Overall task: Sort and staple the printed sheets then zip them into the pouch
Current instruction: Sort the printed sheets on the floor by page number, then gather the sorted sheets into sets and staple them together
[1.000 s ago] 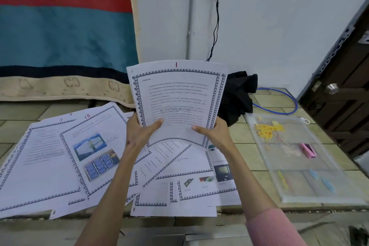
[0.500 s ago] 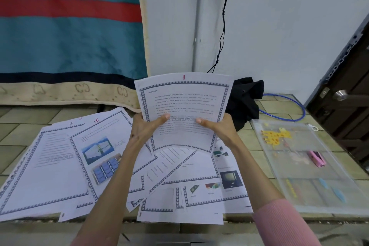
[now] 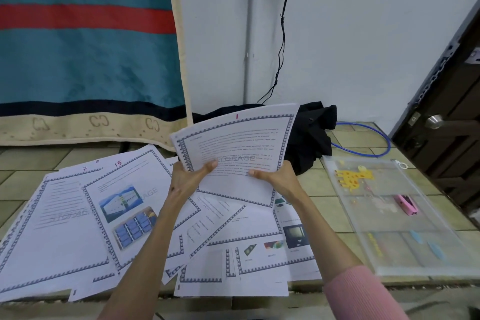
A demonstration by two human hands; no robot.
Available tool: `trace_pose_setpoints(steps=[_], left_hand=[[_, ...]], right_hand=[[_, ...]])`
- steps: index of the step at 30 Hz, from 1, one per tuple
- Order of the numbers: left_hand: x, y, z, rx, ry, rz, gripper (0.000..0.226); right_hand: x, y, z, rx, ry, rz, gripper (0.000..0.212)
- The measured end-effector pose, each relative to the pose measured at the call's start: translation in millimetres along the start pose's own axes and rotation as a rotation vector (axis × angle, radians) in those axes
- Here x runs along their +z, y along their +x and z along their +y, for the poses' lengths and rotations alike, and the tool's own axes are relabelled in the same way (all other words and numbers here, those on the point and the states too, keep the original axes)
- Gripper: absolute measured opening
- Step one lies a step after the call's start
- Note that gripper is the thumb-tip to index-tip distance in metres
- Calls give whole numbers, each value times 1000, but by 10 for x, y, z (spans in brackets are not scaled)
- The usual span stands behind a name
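Left hand (image 3: pixel 187 179) and right hand (image 3: pixel 275 176) both grip the white bordered printed sheet numbered 1 (image 3: pixel 233 153), raised above the scattered pages (image 3: pixel 78 215) on the tiled surface (image 3: pixel 324 189); loose grip risks misordering.

The printed sheets (image 3: pixel 78 221) are showing as thin matt white paper, and the held stack (image 3: pixel 233 153) is bowing softly like paper too. The pouch (image 3: pixel 400 218) near the table's right edge is looking like clear, slightly glossy plastic, with a smooth pink plastic stapler (image 3: pixel 406 205) lying on it. The table (image 3: pixel 330 189) is showing smooth, dull beige tiles. A black cloth bundle (image 3: pixel 311 138) is lying matt and creased at the far edge. The sleeve (image 3: pixel 363 296) is appearing as ribbed pink knit.
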State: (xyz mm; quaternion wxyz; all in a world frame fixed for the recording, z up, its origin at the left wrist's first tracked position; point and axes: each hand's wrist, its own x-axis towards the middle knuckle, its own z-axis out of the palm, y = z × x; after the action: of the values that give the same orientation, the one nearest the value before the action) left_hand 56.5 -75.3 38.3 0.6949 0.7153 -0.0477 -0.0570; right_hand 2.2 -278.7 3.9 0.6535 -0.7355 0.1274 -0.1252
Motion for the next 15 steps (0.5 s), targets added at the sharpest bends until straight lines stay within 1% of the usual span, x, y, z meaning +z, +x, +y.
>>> trace_pose_setpoints(steps=[3, 5, 7, 8, 9, 10, 11, 12, 14, 15], left_hand=[[2, 39, 21, 41, 43, 6, 28], [-32, 71, 85, 81, 106, -58, 36], [-94, 127, 133, 93, 144, -163, 36], [-112, 165, 149, 79, 100, -198, 36], [-118, 203, 166, 39, -6, -206, 37], [-103, 237, 182, -15, -119, -192, 38], [-76, 272, 184, -59, -184, -164, 39], [-37, 300, 182, -75, -189, -141, 39], [48, 343, 135, -61, -64, -120, 32], [84, 346, 106, -54, 9, -122, 31]], right_hand=[[-2, -29, -6, 11, 1, 15, 43], [-68, -52, -78, 30, -20, -8, 35], [-172, -79, -149, 57, -54, -100, 33], [-208, -99, -173, 87, -73, -150, 35], [-235, -123, -172, 114, -90, -188, 39], [-245, -148, -151, 138, -86, -206, 42], [-240, -184, -123, 159, -63, -210, 45], [-241, -216, -89, 185, -31, -217, 47], [-317, -256, -35, 263, -13, -293, 45], [-413, -259, -25, 319, -58, -348, 40]])
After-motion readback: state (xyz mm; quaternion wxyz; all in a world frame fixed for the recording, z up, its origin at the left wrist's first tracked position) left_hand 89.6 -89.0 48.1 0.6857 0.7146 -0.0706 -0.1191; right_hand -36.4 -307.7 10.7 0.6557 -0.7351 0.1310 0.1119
